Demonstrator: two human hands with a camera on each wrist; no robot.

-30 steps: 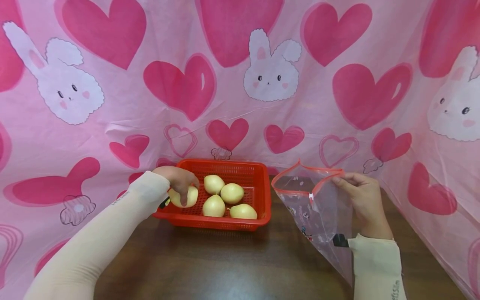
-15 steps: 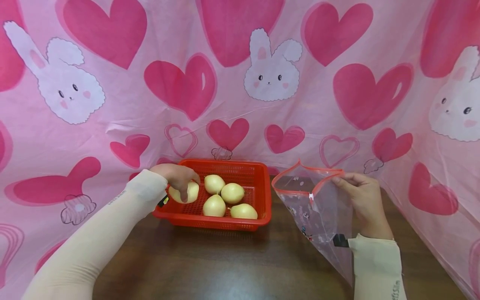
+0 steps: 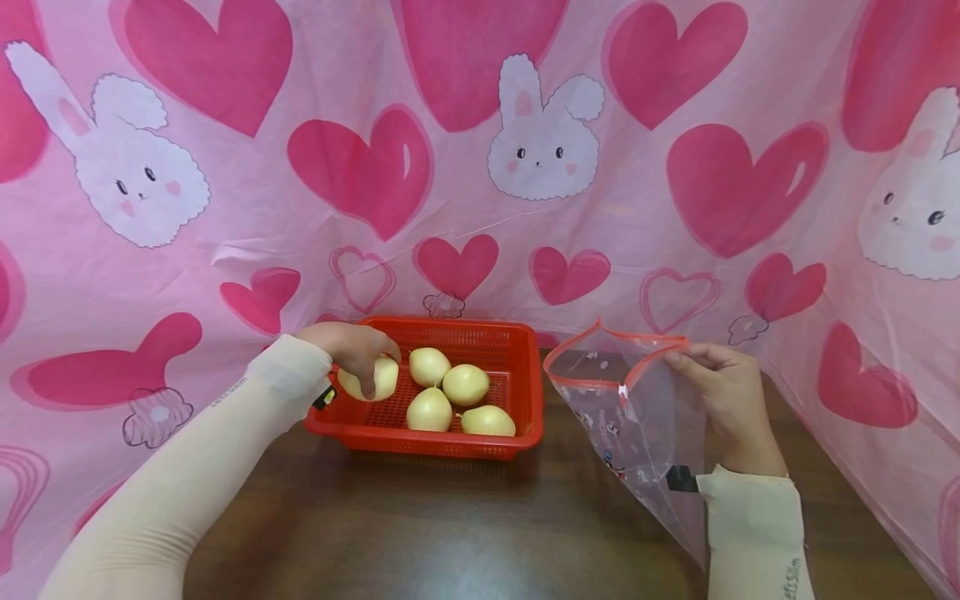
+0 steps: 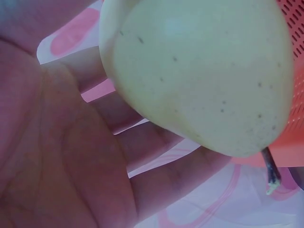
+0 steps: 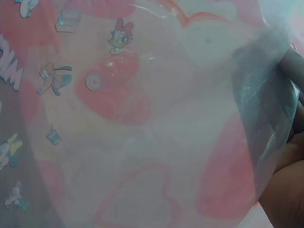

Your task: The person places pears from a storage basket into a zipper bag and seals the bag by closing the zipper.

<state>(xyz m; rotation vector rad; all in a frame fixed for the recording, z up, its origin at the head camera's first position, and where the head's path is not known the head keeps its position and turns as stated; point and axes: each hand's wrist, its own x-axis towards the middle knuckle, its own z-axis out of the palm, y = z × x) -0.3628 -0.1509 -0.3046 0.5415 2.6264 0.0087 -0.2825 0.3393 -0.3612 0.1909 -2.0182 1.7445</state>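
Observation:
My left hand (image 3: 358, 348) grips a pale yellow pear (image 3: 381, 380) at the left end of a red plastic basket (image 3: 528, 392). Up close in the left wrist view, the fingers curl behind the pear (image 4: 199, 71), whose dark stem points down. Several more pears (image 3: 429, 410) lie together on the basket floor. Off to the right, my right hand (image 3: 723, 392) pinches the rim of a clear zip bag (image 3: 652, 433) with a red zip edge and a white slider. The bag's mouth gapes open. Cartoon figures printed on the bag (image 5: 156, 137) show in the right wrist view.
The basket stands on a dark brown wooden table (image 3: 450, 525). A pink cloth (image 3: 465, 217) with hearts and rabbit faces hangs behind the table and along both sides. Black wrist straps (image 3: 681, 478) show at the sleeve ends.
My left hand has risen slightly with the pear in its grip. The right hand and the bag stay in place.

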